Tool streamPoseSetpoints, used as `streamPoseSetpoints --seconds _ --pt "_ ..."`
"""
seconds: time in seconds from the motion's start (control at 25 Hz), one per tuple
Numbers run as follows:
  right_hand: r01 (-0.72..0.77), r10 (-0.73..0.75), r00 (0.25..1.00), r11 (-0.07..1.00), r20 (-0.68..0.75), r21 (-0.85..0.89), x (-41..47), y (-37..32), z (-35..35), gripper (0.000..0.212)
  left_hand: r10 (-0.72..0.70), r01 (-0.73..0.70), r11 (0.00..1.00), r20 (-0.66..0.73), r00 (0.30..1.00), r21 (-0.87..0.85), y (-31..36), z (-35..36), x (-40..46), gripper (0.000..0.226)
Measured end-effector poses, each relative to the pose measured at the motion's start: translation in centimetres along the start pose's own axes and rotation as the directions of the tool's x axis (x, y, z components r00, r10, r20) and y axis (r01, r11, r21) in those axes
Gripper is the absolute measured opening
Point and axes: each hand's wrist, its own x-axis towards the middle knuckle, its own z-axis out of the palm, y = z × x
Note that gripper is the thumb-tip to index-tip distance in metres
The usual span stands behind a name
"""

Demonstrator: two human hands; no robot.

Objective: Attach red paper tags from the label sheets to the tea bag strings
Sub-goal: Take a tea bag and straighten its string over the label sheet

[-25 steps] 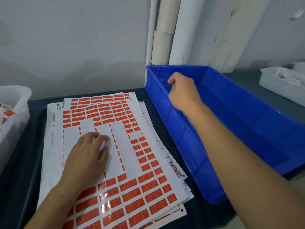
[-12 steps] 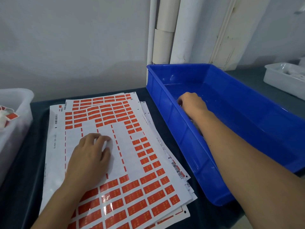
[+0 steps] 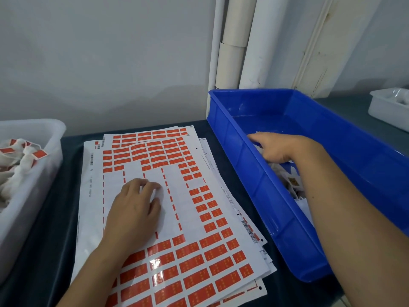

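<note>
A plain pale grey wall [image 3: 99, 52] fills the far side of the scene, evenly lit with a soft shadow low down near the table edge. A dark table top [image 3: 55, 218] runs across the near ground. At the far right of centre, white and cream pipes [image 3: 230, 41] stand upright in the corner, beside a cream door frame [image 3: 314, 52] with chipped paint. Further right the wall [image 3: 376, 41] is again pale grey.

Blue bin's tall wall [image 3: 261, 191] fences my right side; white tub [image 3: 33, 173] crowds left; label sheets [image 3: 199, 218] lie flat between.
</note>
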Motion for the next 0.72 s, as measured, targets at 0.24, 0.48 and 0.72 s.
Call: streamPoseSetpoints --seconds 0.24,0.48,0.72 --pt "-0.084 0.086 0.995 0.996 0.053 -0.035 -0.2 -0.5 0.3 0.057 0.009 -0.009 1.000 -0.008 1.000 -0.002 -0.2 0.2 0.1 0.037" --pt "-0.093 0.092 0.919 0.996 -0.383 0.015 0.2 -1.5 0.9 0.019 0.016 -0.016 1.000 -0.027 1.000 -0.016 -0.3 0.3 0.0 0.036" --pt "-0.116 0.194 0.769 0.979 -0.609 0.166 0.2 -1.8 0.6 0.015 0.006 -0.009 0.997 -0.039 0.999 -0.072 -0.3 0.4 0.0 0.035"
